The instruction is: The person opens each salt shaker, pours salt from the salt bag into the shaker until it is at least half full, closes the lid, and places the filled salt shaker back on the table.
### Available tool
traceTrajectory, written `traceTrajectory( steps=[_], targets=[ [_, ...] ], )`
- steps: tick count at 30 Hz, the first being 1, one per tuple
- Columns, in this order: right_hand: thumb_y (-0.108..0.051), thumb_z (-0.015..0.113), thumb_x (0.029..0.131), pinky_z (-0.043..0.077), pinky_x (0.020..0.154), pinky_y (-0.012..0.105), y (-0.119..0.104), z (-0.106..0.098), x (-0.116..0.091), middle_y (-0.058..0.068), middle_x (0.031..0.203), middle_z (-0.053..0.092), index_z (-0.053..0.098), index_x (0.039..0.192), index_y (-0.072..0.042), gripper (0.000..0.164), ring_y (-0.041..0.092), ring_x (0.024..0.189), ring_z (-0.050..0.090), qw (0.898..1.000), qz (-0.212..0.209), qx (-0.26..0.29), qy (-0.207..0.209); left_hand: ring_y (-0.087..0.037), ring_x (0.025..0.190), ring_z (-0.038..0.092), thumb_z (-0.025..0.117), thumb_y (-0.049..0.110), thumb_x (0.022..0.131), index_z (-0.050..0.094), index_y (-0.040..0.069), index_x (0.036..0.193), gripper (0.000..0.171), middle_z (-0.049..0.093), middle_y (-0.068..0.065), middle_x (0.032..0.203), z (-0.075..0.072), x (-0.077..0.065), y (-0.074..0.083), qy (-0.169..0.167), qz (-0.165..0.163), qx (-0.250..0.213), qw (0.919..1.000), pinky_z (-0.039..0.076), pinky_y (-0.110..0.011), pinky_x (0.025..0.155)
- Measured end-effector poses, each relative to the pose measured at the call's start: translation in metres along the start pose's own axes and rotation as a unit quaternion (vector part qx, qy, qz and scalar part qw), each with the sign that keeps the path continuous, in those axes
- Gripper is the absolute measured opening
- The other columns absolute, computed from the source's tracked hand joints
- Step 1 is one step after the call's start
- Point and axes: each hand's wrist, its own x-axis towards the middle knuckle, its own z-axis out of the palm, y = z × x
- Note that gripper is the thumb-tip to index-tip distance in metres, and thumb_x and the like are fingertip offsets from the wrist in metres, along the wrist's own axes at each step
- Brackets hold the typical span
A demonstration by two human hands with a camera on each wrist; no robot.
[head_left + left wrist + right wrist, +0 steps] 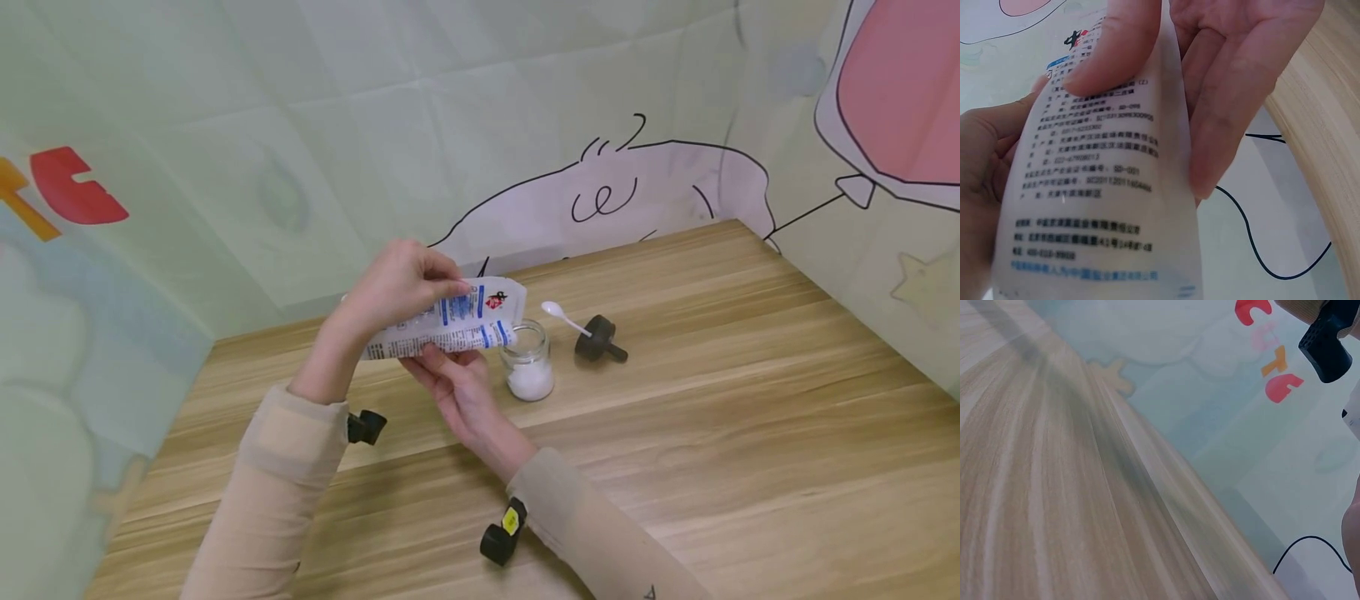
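My left hand (405,283) pinches a white plastic pouch (457,321) from above, thumb and fingers at its upper side. The pouch has blue and black print, close up in the left wrist view. From below, my right hand (465,396) holds its lower edge, the thumb on the near face. The pouch lies sideways in the air, with its right end at the rim of a glass jar (528,367). White material fills the lower part of the jar. Whether anything flows out of the pouch I cannot tell.
Right of the jar, a small white spoon (562,315) leans on a black knobbed lid (595,338). All stand on a wood-grain table (675,467). Behind it hangs a printed cloth backdrop (487,108). Black cameras (501,537) are strapped at both wrists.
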Motion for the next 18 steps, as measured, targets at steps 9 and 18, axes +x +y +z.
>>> traceTrajectory(
  steps=[9, 18],
  targets=[
    [0.006, 0.048, 0.095, 0.047, 0.103, 0.034, -0.0007, -0.0006, 0.0008, 0.003, 0.126, 0.057, 0.039, 0.142, -0.012, 0.051, 0.018, 0.116, 0.061, 1.000, 0.000, -0.001, 0.003, -0.017, 0.067, 0.062, 0.068, 0.017, 0.089, 0.076, 0.006, 0.088, 0.013, 0.074, -0.009, 0.085, 0.0010, -0.0006, 0.0005, 0.020, -0.001, -0.008, 0.9998, 0.049, -0.027, 0.061],
    [0.004, 0.047, 0.095, 0.048, 0.101, 0.033, -0.0017, -0.0018, 0.0023, 0.003, 0.122, 0.060, 0.040, 0.140, -0.011, 0.047, 0.016, 0.111, 0.065, 1.000, -0.001, 0.002, 0.012, -0.017, 0.067, 0.063, 0.068, 0.017, 0.090, 0.076, 0.008, 0.090, 0.012, 0.075, -0.008, 0.086, 0.0035, 0.0012, -0.0007, 0.047, 0.005, -0.012, 0.9988, 0.049, -0.028, 0.061]
  ],
)
